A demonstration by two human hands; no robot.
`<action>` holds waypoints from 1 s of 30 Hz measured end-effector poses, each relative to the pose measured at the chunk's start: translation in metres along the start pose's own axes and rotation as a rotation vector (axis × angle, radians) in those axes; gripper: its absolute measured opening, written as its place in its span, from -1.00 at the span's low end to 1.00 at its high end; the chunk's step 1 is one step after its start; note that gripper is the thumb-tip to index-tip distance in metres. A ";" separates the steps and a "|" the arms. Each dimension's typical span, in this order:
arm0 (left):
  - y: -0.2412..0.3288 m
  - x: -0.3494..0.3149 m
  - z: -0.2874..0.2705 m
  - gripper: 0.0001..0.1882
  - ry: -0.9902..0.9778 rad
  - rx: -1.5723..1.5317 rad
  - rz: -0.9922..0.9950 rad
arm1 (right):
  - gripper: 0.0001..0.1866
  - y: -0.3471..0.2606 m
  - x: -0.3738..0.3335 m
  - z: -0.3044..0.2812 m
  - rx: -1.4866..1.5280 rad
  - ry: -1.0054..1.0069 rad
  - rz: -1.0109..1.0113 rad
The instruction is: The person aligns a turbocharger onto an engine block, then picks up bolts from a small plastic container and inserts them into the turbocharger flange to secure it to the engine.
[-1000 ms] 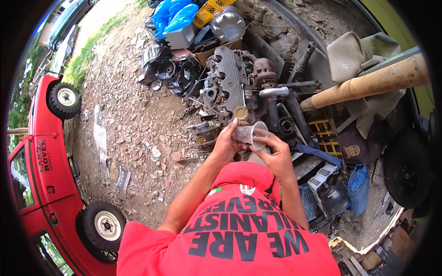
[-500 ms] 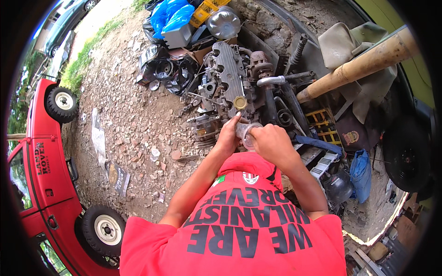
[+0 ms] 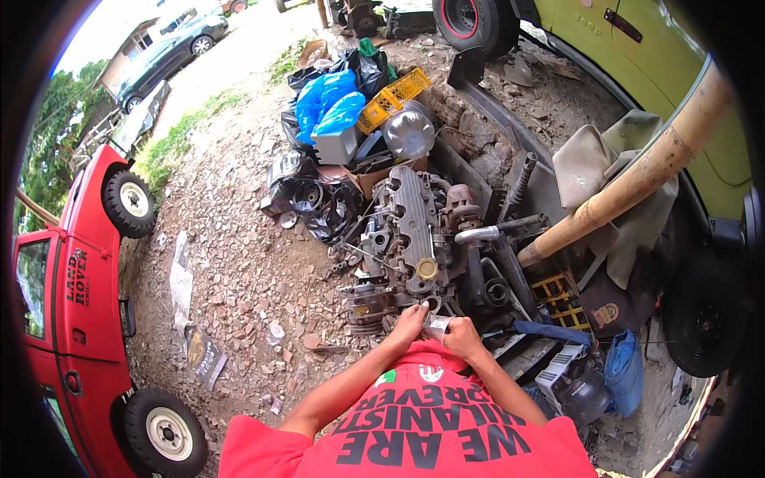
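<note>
My left hand and my right hand are close together in front of my body. Between them they grip a small, see-through plastic container, shaped like a cup; what it holds, if anything, cannot be made out. The left thumb points up along its side, and the right fingers are bent against the other side. Just beyond my hands stands a dirty car engine with a grey ribbed top cover. A yellowish round oil filler cap sits at that cover's near end.
Black plastic bags, a yellow crate and a big clear bottle lie beyond the engine. A bamboo pole slants in from the right. At left, a red off-road vehicle stands on stony ground.
My view has tipped up, so the engine and my hands sit lower in the picture. Both hands still hold the clear container, which has turned somewhat between them.
</note>
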State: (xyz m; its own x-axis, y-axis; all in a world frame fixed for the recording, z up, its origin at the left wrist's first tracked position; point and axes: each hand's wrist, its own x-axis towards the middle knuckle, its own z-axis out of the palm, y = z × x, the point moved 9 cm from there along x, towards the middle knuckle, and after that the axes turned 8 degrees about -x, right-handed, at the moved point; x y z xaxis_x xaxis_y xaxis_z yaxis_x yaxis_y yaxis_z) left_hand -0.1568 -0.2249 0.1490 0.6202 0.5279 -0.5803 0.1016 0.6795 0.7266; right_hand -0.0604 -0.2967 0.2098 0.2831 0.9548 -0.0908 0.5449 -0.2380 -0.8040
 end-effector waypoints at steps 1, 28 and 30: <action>0.001 0.006 -0.002 -0.58 -0.007 -0.048 0.001 | -0.77 -0.008 0.004 -0.006 -0.091 -0.006 -0.015; 0.036 -0.038 0.002 -0.85 -0.158 -0.732 -0.229 | -0.80 -0.015 0.039 0.012 0.799 -0.009 0.349; 0.034 -0.038 -0.004 -0.85 -0.140 -0.726 -0.228 | -0.80 -0.018 0.040 0.016 0.772 -0.041 0.351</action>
State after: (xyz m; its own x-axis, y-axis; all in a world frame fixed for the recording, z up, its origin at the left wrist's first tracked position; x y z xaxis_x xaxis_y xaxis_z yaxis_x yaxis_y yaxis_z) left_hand -0.1806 -0.2200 0.1942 0.7428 0.2982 -0.5995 -0.2668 0.9530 0.1434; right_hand -0.0713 -0.2518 0.2114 0.2984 0.8576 -0.4188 -0.2649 -0.3472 -0.8996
